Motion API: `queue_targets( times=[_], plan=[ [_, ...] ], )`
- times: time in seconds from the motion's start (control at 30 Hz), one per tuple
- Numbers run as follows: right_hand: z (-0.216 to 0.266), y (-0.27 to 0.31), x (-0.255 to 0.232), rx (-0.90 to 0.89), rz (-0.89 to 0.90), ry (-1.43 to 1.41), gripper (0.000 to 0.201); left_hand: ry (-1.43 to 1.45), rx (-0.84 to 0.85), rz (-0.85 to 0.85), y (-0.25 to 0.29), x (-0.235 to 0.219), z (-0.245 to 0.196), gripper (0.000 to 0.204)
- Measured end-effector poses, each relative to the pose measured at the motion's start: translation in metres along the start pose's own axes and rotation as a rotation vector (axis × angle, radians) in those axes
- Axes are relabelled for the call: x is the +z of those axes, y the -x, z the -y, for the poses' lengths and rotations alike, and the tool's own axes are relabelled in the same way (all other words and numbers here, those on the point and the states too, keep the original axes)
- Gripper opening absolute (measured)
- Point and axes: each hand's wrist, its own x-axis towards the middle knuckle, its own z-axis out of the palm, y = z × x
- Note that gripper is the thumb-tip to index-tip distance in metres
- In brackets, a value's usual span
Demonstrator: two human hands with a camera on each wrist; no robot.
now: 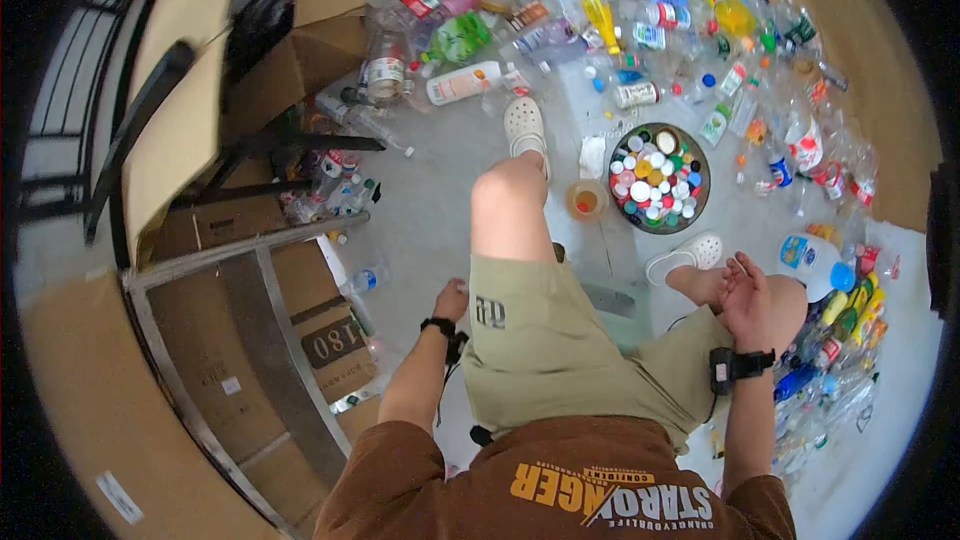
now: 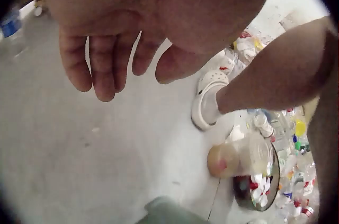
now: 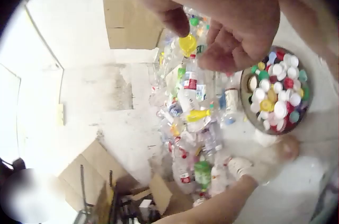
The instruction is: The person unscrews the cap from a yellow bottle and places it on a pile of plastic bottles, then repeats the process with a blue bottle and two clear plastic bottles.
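My left hand hangs beside the left knee, holding nothing; in the left wrist view its fingers point down, loosely extended over bare floor. My right hand is raised by the right knee, palm up, fingers loosely bent. In the right wrist view the thumb and the fingers stand apart with nothing between them. On the floor between the feet sits a round bowl full of coloured bottle caps. Left of it stands a clear plastic cup with something brownish and a red spot inside.
Empty plastic bottles pile up ahead and along the right side. A large bottle with a blue cap lies near the right knee. Cardboard boxes and a metal frame stand to the left. One small bottle lies beside the frame.
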Motion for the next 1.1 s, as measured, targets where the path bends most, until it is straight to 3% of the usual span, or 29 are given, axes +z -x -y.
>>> queue_targets(
  times=[0.1,0.23,0.37,0.4,0.5,0.57,0.67,0.7,0.77,0.83,0.97,1.03,1.1],
  plan=[
    [0.01,0.001,0.024,0.09,-0.052,-0.052,0.026,-0.021,0.085,0.006,-0.071,-0.046,-0.05,0.046],
    [0.035,-0.009,0.114,0.122,-0.232,-0.063,0.028,-0.026,0.036,-0.121,-0.17,-0.092,-0.084,0.048],
    [0.034,-0.048,0.173,0.055,0.064,-0.082,0.032,-0.171,-0.013,-0.175,-0.253,-0.133,-0.093,0.056],
    [0.028,-0.061,0.182,0.04,0.127,-0.05,0.035,-0.213,-0.036,-0.208,-0.273,-0.137,-0.086,0.058],
    [0.003,-0.092,0.196,0.147,-0.019,0.055,0.035,-0.281,-0.103,-0.292,-0.326,-0.151,-0.061,0.066],
    [-0.015,-0.108,0.177,0.191,-0.087,0.025,0.036,-0.256,-0.156,-0.312,-0.353,-0.158,-0.043,0.07],
    [-0.029,-0.122,0.163,0.224,-0.186,0.031,0.034,-0.389,-0.028,-0.29,-0.438,-0.159,0.074,0.069],
    [-0.033,-0.123,0.159,0.229,-0.22,0.041,0.033,-0.399,-0.013,-0.27,-0.449,-0.159,0.076,0.069],
    [-0.037,-0.125,0.154,0.253,-0.26,0.06,0.032,-0.205,-0.079,-0.259,-0.452,-0.152,0.083,0.066],
    [-0.039,-0.122,0.151,0.288,-0.263,0.08,0.031,-0.021,-0.122,-0.318,-0.424,-0.146,0.046,0.064],
    [-0.038,-0.111,0.152,0.276,-0.167,0.086,0.03,-0.151,-0.032,-0.565,-0.338,-0.134,-0.042,0.053],
    [-0.035,-0.099,0.149,0.245,-0.113,0.081,0.029,0.013,-0.025,-0.65,-0.292,-0.129,-0.083,0.045],
    [-0.029,-0.082,0.142,0.217,-0.053,0.072,0.028,0.167,0.002,-0.703,-0.256,-0.134,-0.088,0.036]
  ],
)
